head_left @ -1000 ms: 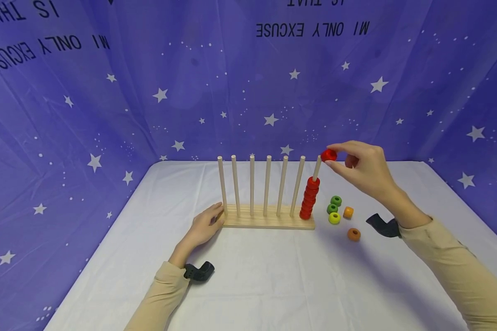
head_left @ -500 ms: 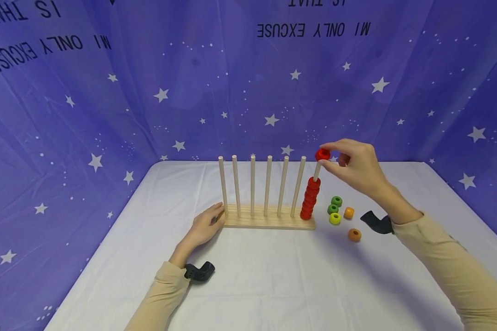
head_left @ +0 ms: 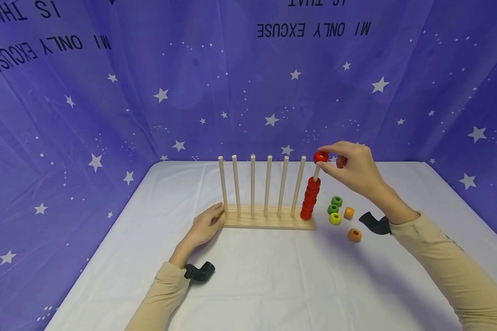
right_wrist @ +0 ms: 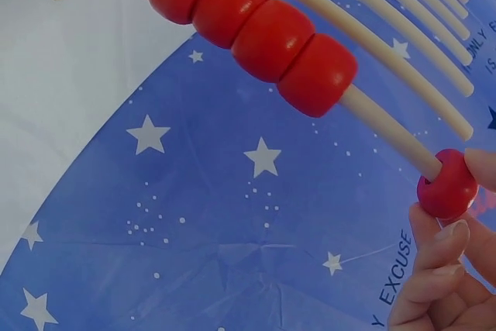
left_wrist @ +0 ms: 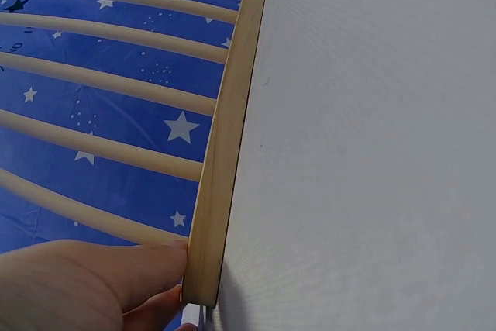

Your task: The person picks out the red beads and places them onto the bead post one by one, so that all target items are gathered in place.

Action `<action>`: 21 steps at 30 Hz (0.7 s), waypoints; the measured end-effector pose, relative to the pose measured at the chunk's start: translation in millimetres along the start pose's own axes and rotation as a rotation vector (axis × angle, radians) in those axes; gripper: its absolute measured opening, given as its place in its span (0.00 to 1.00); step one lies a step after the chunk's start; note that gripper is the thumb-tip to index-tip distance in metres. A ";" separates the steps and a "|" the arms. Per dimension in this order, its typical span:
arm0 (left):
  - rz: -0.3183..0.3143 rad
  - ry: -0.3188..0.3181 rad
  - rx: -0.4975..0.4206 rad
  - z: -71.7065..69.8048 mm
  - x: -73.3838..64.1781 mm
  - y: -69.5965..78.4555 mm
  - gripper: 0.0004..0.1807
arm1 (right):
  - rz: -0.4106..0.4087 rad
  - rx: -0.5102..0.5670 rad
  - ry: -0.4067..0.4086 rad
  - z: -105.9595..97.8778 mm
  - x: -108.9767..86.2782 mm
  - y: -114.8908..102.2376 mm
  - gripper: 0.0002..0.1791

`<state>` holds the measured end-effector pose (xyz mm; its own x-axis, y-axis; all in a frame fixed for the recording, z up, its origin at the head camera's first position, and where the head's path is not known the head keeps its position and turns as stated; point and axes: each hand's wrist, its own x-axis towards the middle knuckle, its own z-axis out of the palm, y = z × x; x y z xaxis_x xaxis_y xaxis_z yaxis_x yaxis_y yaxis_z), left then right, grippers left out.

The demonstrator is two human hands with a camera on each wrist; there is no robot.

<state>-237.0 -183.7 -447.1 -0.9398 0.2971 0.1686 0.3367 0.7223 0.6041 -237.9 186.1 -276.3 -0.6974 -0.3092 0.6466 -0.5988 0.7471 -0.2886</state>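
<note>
A wooden bead rack (head_left: 269, 224) with a row of upright pegs stands on the white table. Its rightmost peg carries a stack of red beads (head_left: 309, 198). At the top of this peg, my right hand (head_left: 354, 168) pinches another red bead (right_wrist: 448, 184) between thumb and fingertips. The peg's tip is in the bead's hole, and bare wood shows between it and the stack. My left hand (head_left: 205, 225) holds the left end of the rack's base; the left wrist view shows the thumb (left_wrist: 155, 265) against the base beside the end peg.
Right of the rack lie loose beads: two green beads (head_left: 337, 201), a yellow bead (head_left: 335, 218) and two orange beads (head_left: 354, 235). Purple star-printed cloth (head_left: 232, 92) hangs behind and beside the table (head_left: 257, 280). Each wrist wears a black mount (head_left: 199, 272).
My right hand has moved left with the red bead, from beside the rightmost peg onto its tip. The left hand has stayed at the rack's end.
</note>
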 end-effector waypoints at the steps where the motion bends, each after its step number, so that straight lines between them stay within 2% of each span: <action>1: 0.001 0.000 -0.002 0.0 0.0 0.2 0.26 | -0.003 -0.002 0.000 0.6 -0.2 0.4 0.16; 21: -0.007 0.000 0.000 0.9 0.5 -0.4 0.26 | -0.004 0.001 -0.019 8.4 -4.7 5.3 0.15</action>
<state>-237.6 -183.3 -448.0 -0.9420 0.2924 0.1645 0.3305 0.7242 0.6052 -241.1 186.6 -286.7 -0.7022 -0.3237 0.6341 -0.6022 0.7452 -0.2864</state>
